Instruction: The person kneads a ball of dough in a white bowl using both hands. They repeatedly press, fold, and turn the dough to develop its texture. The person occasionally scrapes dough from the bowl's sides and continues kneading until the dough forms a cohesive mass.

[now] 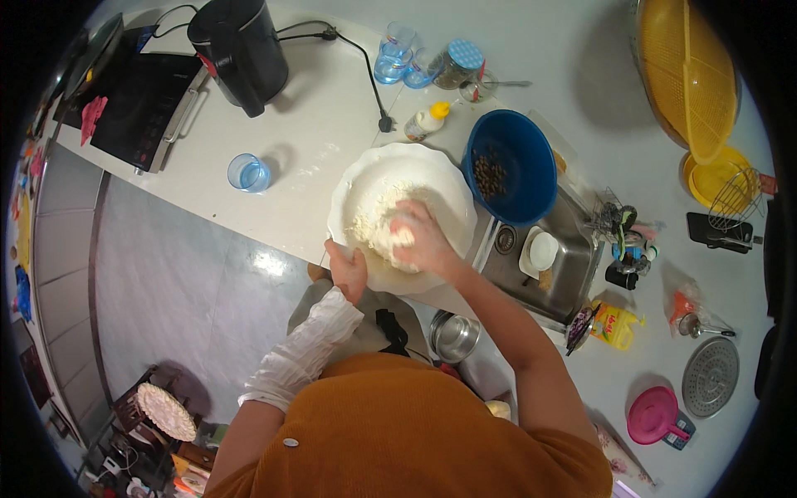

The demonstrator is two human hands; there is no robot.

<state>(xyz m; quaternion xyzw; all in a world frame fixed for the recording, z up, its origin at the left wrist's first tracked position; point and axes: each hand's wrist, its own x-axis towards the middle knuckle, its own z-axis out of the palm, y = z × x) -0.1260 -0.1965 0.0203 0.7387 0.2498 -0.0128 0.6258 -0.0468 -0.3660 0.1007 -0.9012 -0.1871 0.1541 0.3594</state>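
A white bowl with a scalloped rim [457, 180] stands at the counter's front edge, directly before me. My left hand [350, 269] grips its near left rim, the thumb pointing up; a white sleeve cover wraps that forearm. Inside the bowl, my bare right hand [426, 239] is slightly blurred, its fingers curled over a lump of pale, shaggy dough [393, 239]. Loose flour and crumbs [398, 192] lie around the lump. Part of the dough is hidden beneath the fingers.
Right of the bowl, a blue basin [517, 168] holding brown pieces overlaps a steel sink [573, 261]. A yellow-capped bottle [424, 123] stands behind. On the left are a blue-tinted glass [249, 174], a black electric kettle [240, 56] and an induction cooker [146, 106].
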